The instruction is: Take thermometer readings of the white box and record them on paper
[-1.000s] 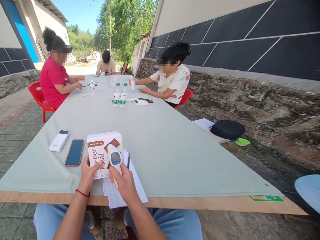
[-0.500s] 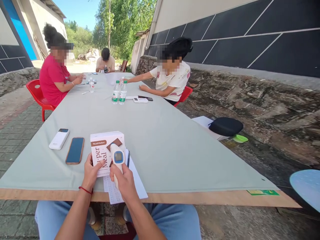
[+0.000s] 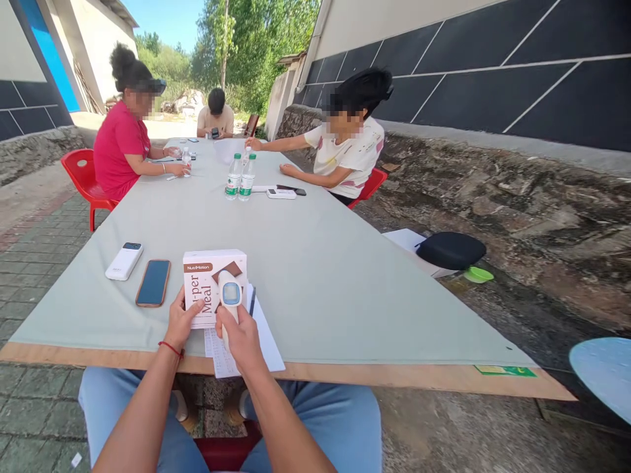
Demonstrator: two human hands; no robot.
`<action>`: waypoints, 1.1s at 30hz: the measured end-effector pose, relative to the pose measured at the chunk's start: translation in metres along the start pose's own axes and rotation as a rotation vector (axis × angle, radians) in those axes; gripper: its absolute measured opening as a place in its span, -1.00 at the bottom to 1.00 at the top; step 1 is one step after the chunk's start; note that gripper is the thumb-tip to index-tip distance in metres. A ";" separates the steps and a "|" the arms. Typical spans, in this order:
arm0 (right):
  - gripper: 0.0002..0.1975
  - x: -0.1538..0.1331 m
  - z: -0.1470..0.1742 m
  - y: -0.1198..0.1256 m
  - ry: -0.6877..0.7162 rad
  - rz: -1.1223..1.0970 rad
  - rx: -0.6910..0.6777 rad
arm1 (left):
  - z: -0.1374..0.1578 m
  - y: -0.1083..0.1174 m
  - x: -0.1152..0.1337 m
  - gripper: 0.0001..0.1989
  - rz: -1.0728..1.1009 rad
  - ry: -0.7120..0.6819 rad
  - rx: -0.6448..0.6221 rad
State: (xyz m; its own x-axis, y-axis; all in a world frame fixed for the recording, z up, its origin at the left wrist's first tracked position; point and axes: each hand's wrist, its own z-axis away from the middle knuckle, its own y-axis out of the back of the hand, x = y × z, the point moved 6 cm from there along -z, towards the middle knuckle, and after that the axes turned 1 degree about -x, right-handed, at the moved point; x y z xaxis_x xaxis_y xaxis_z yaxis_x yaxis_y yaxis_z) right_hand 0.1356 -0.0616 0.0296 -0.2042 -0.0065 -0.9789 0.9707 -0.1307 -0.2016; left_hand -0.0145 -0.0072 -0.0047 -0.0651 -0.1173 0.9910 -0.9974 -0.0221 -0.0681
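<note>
My left hand (image 3: 182, 318) is closed around the lower left side of a white carton (image 3: 192, 284) printed "NutriMotion" and "Meal", its thumb across the front. Wrapped round the handle of a white infrared thermometer (image 3: 230, 309) is my right hand (image 3: 241, 338). The thermometer's lit screen faces me, and its head overlaps the right part of the carton's front. Beneath both lie printed sheets of paper (image 3: 267, 345), with a dark pen (image 3: 253, 303) beside the carton. A phone (image 3: 153, 284) and a white power bank (image 3: 124, 261) rest to the left of my left hand.
A pale cloth covers the long table (image 3: 345, 295). Two green-capped water bottles (image 3: 233, 179) stand farther along, near another white power bank (image 3: 281, 194). Three people sit around the far part. On the right are a black cushion-like object (image 3: 451, 250) and a light-blue round surface (image 3: 604, 374).
The thermometer's screen has gone from dull grey to lit blue-white. The view has shifted slightly. The person in pink now has a hand at a small bottle. My grips are unchanged.
</note>
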 end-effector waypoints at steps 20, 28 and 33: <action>-0.74 -0.142 0.032 0.006 0.315 -0.025 -0.017 | -0.007 0.002 0.002 -0.35 0.045 0.007 0.074; -0.66 -0.129 0.021 0.026 0.336 0.133 0.095 | -0.006 0.001 0.004 -0.37 0.009 -0.026 0.059; -0.43 -0.055 -0.026 0.110 0.076 0.752 0.376 | 0.000 0.003 -0.004 -0.36 0.117 0.021 0.091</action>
State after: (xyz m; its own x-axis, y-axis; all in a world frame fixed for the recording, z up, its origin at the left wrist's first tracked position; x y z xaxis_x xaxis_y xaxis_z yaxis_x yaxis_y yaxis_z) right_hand 0.2566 -0.0498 0.0609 0.5015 -0.1584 -0.8505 0.7355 -0.4396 0.5155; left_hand -0.0169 -0.0066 -0.0086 -0.1827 -0.1037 0.9777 -0.9762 -0.0994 -0.1929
